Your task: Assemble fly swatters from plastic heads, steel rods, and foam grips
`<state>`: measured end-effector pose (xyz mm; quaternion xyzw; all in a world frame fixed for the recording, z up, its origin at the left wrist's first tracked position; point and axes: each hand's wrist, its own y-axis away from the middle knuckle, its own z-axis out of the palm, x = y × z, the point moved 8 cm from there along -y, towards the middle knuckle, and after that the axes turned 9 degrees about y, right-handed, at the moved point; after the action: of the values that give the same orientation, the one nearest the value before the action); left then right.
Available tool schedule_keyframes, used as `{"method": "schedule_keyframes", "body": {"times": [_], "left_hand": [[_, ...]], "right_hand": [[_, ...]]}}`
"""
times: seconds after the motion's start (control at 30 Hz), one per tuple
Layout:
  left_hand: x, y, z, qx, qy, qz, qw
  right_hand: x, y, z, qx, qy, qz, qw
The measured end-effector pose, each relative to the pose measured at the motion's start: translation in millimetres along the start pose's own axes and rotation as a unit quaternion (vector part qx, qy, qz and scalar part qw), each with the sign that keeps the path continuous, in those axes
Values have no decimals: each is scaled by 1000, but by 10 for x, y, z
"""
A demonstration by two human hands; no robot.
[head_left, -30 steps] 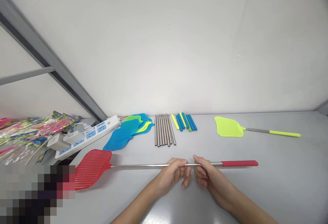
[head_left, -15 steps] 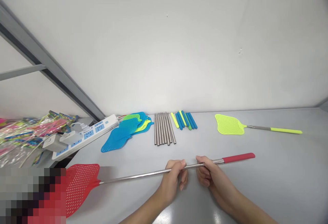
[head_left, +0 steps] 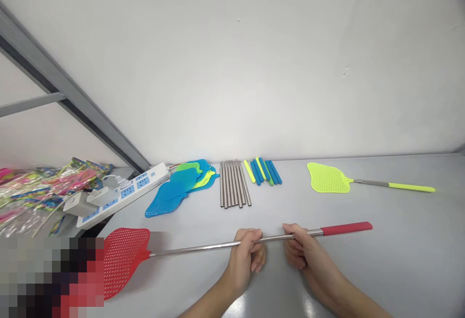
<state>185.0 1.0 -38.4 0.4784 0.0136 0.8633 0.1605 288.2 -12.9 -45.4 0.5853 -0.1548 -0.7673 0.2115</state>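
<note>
A red fly swatter (head_left: 128,255) with a long telescopic metal rod lies across both my hands, its perforated head at the left and its red grip at the right. My left hand (head_left: 245,255) is closed round the middle of the rod, thumb on top. Further right, my right hand (head_left: 301,246) pinches the rod close to the red grip, fingers curled under. A short bare stretch of rod shows between the hands. The bottom left corner of the head is covered by a pixelated patch.
Behind my hands lie blue and green swatter heads (head_left: 181,182), several metal rods (head_left: 233,184) and coloured grips (head_left: 262,171). A yellow-green fly swatter (head_left: 330,178) rests at the right. At the left are a power strip (head_left: 125,194) with plugs and packaged goods in plastic (head_left: 54,187).
My right hand has moved slightly right with the red grip, widening the gap between the hands. The red head has also shifted right, and a rod joint now shows left of my left hand.
</note>
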Motion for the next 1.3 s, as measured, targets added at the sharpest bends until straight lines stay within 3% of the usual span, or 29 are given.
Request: {"method": "schedule_keyframes", "body": {"times": [0.23,0.77,1.3], "left_hand": [[15,-14,-30,26,-15,-20,999],[177,-93,23,-18,-79,-4,997],[321,-163,-52,-38,-120,10,992]], "right_hand": [[-49,21,-26,0,2,6,1000],[-146,-40,-77,-18,13,-19,1000],[-280,-74,-285,12,23,-34,999]]}}
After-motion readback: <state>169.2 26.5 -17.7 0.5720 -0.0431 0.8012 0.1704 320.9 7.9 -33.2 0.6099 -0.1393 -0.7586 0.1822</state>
